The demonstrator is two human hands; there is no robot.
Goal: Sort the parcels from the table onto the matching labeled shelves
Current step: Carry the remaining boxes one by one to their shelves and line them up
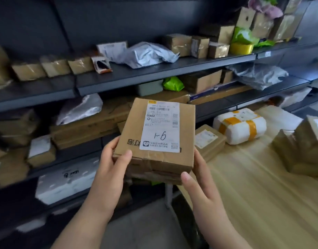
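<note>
A brown cardboard parcel (136, 133) is held up in the middle of the view, its white shipping label (161, 126) facing me with "1-9" handwritten on it. My left hand (111, 168) grips its near left corner, thumb on top. My right hand (199, 184) holds the near right corner, thumb against the front edge. Behind the parcel stand dark metal shelves (154, 72) filled with boxes and bags. The wooden table (253, 186) lies at the right with more parcels on it.
On the table lie a white foam-wrapped bundle with orange tape (240, 125), a small labelled box (209, 141) and taped boxes (302, 150) at the right edge. Shelves hold cardboard boxes, grey poly bags (147, 54), green bags (173, 83) and a yellow tape roll (241, 48).
</note>
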